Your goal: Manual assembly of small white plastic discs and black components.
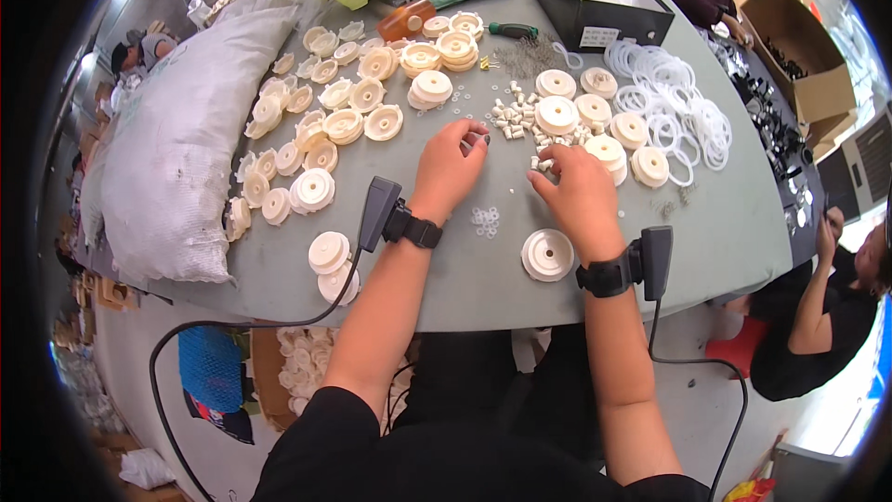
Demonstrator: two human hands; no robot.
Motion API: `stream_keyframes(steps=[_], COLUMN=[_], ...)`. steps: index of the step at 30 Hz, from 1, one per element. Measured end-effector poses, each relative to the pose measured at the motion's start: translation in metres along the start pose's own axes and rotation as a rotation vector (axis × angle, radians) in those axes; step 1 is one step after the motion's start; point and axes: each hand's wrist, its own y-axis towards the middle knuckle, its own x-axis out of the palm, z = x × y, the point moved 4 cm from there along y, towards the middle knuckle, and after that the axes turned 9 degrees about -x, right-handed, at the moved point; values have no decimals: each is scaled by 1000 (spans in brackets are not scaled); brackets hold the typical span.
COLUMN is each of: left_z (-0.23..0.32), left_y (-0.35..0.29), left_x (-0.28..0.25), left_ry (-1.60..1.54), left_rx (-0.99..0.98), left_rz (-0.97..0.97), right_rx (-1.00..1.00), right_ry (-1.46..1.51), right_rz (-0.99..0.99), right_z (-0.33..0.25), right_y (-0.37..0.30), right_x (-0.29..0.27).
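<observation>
My left hand is over the middle of the table, its fingers closed in a pinch. Something small and dark shows at its fingertips, too small to name. To its right, my right hand reaches to the near edge of a pile of small cream plastic pegs, thumb and forefinger apart around a few of them. Beside that hand stand several round cream plastic wheels. A single cream wheel with a dark centre hole lies below my right hand. Small clear rings sit in a little heap between my wrists.
Many cream caps spread over the table's left, beside a large white sack. Clear rings pile up at right. Behind are a green-handled screwdriver, an orange bottle and a black box. Cables hang from both wrists.
</observation>
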Motion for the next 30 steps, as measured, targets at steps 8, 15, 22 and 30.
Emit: stream_keyframes(steps=[8, 15, 22, 30], left_z=[-7, -15, -16, -44], left_y=[9, 13, 10, 25], left_x=[-16, -19, -45, -64], left_ry=[-25, 109, 463, 313], left_rx=[3, 13, -8, -66], left_rz=[90, 197, 632, 520], right_rx=[-2, -73, 92, 99], right_ry=[-83, -134, 503, 860], right_rz=[-113, -50, 152, 244], right_z=[0, -12, -1, 7], right_y=[15, 18, 14, 8], right_x=[22, 28, 20, 0])
